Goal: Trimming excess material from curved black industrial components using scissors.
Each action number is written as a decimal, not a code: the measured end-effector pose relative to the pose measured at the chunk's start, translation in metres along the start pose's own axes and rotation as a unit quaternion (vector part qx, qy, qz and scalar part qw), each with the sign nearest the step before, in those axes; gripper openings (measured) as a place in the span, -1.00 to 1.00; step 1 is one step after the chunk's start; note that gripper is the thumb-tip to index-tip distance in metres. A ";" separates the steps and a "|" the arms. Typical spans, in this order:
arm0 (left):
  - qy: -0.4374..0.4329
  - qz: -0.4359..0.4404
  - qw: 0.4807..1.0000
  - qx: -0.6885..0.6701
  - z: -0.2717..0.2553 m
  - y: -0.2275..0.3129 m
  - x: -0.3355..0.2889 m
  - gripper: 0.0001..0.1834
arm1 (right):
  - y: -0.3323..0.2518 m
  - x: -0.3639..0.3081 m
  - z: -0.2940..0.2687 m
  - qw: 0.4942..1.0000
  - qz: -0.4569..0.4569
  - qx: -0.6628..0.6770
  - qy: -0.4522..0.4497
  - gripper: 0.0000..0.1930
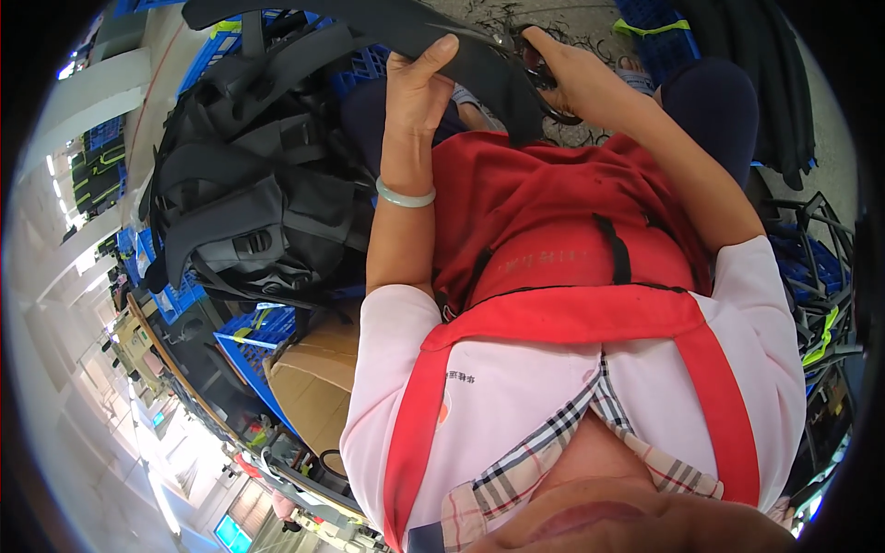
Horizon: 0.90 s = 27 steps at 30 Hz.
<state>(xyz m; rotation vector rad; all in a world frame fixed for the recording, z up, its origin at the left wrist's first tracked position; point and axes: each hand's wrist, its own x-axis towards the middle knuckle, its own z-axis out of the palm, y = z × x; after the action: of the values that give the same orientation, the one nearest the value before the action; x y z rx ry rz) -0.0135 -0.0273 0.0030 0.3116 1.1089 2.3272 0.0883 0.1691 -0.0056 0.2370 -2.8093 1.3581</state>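
A wide black padded strap [502, 88] stretches across the top of the view and hangs down over my lap. My left hand [422, 83] is closed round it, the thumb pressing on top. At the strap's right side, my right hand [585, 81] grips a pair of scissors [536, 66] with dark handles. The blades lie close to the strap's edge; whether they are open or touching it cannot be made out. The red apron [572, 189] covers my lap under both hands.
A heap of black straps and webbing with buckles [263, 189] rises on my left, beside a cardboard box [313, 373]. Blue crates [659, 41] stand around. Dark thread scraps [585, 23] litter the floor ahead. More black pieces [770, 83] hang at the right.
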 end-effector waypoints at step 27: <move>-0.013 -0.016 0.999 -0.025 0.004 0.002 0.004 -0.83 | -0.004 -0.003 0.006 1.000 0.003 0.017 -0.010 -0.45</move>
<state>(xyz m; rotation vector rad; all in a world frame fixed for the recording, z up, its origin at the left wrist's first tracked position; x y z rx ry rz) -0.0163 -0.0235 0.0069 0.3019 1.0333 2.3127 0.0924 0.1627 -0.0063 0.2441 -2.8077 1.4145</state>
